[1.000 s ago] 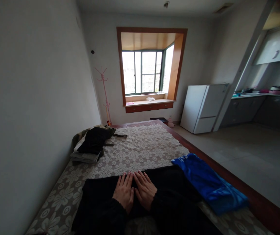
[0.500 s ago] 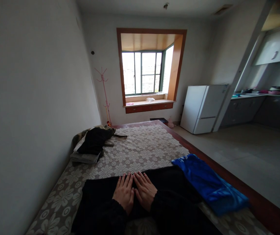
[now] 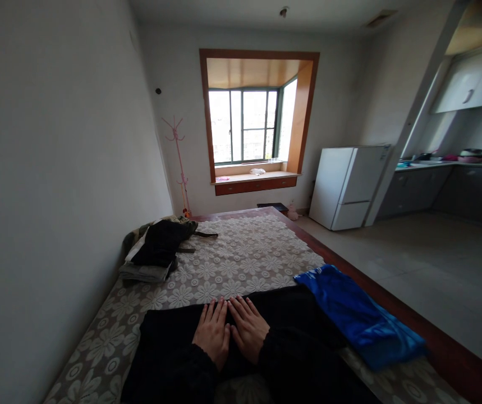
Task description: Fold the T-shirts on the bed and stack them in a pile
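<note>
A black garment (image 3: 169, 336) lies spread on the lace-covered table at the near side; its exact kind cannot be made out. My left hand (image 3: 213, 332) rests flat on it, fingers stretched forward. Beside it, my right hand (image 3: 248, 330) also presses flat on the dark cloth, with the fingertips of both hands almost meeting. Neither hand grips anything. To the right lies a folded blue garment (image 3: 358, 314), close to the black one. My dark sleeves blend into the black cloth, so part of its near edge is hidden.
A pile of folded clothes (image 3: 156, 252) with dangling straps sits against the left wall. The floral lace cloth (image 3: 241, 247) covers the surface, which has a reddish-brown edge (image 3: 392, 303). Beyond stand a pink coat rack (image 3: 177, 151), a window and a white fridge (image 3: 345, 185).
Both hands stay flat in the same place on the black garment. The view has shifted very slightly; nothing else visibly differs.
</note>
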{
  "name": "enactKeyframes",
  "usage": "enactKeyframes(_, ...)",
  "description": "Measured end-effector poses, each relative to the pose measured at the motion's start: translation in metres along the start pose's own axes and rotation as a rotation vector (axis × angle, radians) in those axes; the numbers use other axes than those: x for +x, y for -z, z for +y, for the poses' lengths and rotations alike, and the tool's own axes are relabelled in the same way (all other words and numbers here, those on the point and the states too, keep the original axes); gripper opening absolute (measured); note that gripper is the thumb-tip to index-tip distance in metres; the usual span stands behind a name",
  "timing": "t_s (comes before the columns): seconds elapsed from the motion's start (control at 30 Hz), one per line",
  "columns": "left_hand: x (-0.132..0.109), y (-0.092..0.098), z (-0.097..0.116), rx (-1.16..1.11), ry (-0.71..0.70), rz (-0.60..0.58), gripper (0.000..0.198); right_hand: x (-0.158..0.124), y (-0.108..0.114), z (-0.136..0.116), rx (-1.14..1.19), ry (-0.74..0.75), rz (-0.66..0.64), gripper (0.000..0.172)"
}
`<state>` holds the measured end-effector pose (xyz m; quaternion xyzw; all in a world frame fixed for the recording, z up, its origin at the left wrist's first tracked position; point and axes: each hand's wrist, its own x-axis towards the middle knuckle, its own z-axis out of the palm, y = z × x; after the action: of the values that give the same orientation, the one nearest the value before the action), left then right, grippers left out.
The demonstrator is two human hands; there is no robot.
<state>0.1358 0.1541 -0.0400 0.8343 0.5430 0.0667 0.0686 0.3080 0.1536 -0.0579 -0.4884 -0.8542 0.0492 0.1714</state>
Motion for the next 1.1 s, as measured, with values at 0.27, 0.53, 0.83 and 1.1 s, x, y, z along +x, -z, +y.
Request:
enactKeyframes(0.27,-0.001,0.01,0.008,-0.055,0.02,0.08,0.064,0.002,0.013,-0.006,0.045,0.009,0.043,0.059)
enactKeyframes(0.53,-0.004,0.02,0.012,-0.134,0.042,0.112,0.056,0.006,0.026,-0.014,0.135,-0.026,0.025,0.042)
enactKeyframes(0.83,-0.003,0.012,0.008,-0.107,0.025,0.119,0.056,0.005,0.015,-0.011,0.083,-0.053,0.066,0.05)
enactKeyframes(1.1,-0.004,0.012,0.009,-0.089,0.062,0.135,0.056,0.005,0.009,-0.007,0.024,-0.065,0.047,0.056)
